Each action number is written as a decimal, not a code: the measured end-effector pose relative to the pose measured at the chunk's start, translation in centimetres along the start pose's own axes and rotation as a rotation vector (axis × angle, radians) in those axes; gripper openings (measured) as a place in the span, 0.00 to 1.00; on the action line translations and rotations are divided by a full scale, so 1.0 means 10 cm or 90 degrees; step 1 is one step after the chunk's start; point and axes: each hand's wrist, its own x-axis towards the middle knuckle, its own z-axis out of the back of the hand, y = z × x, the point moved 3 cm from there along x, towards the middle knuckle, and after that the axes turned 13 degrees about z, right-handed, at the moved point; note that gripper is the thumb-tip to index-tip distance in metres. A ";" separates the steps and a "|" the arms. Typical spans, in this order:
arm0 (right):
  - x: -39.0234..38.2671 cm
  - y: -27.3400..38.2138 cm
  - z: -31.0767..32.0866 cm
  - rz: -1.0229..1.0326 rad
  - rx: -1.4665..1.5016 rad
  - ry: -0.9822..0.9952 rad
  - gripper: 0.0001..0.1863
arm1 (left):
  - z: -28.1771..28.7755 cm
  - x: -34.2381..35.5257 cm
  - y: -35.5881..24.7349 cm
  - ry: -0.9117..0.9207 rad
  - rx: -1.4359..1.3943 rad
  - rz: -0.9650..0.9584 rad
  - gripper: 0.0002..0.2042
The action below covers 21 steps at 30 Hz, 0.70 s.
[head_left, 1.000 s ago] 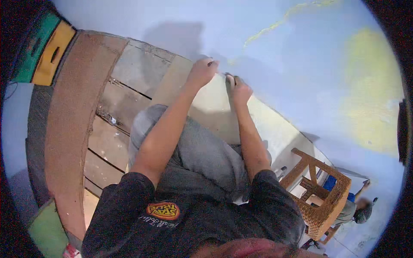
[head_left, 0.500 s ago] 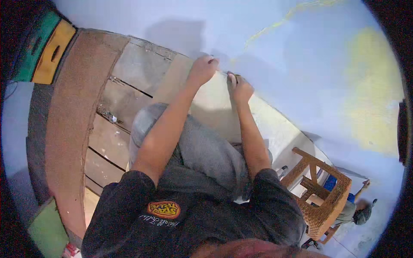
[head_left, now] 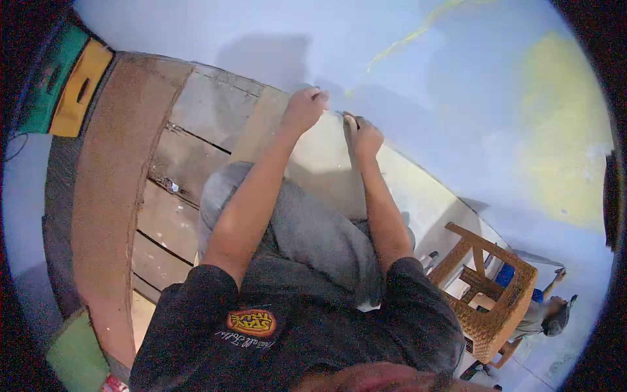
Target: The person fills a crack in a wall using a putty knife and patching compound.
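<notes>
Wall: pale blue (head_left: 392, 39), with a broad yellow patch (head_left: 563, 130) toward the right and a thin yellow streak (head_left: 418, 39) higher up; shadows fell on it beyond the hands.
Floor side: brown planks (head_left: 163, 225) with dark gaps ran at the left, next to a wide brown strip (head_left: 104, 176); a pale sheet (head_left: 326, 150) lay between the legs and the wall.
Left hand (head_left: 305, 111): raised over the sheet's far edge, near the wall, fingers curled in; whether it held anything could not be told.
Right hand (head_left: 368, 137): just beside the left but apart from it, fingers folded, thumb lying near the forefinger; its grip could not be told for certain.
Dark sliver (head_left: 341, 114): at the right fingertips, in the space between the two hands, too small to identify.
Clothing: grey trousers (head_left: 313, 222) and a black shirt (head_left: 313, 346) with a bright print.
Stool (head_left: 503, 320): woven, brown, at the lower right.
Other person: beyond the stool, wearing a cap (head_left: 558, 321).
Upper left: green drawer (head_left: 47, 81) beside a yellow one (head_left: 75, 98).
</notes>
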 end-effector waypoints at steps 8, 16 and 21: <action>-0.02 -0.01 -0.07 -0.016 -0.028 0.054 0.18 | -0.02 0.15 0.13 -0.016 -0.019 -0.088 0.20; 0.00 0.02 -0.11 -0.016 -0.038 0.105 0.20 | -0.01 0.18 0.19 -0.014 0.007 -0.075 0.21; -0.04 -0.05 -0.06 -0.008 0.009 0.025 0.19 | -0.03 0.04 0.04 0.008 0.009 -0.030 0.22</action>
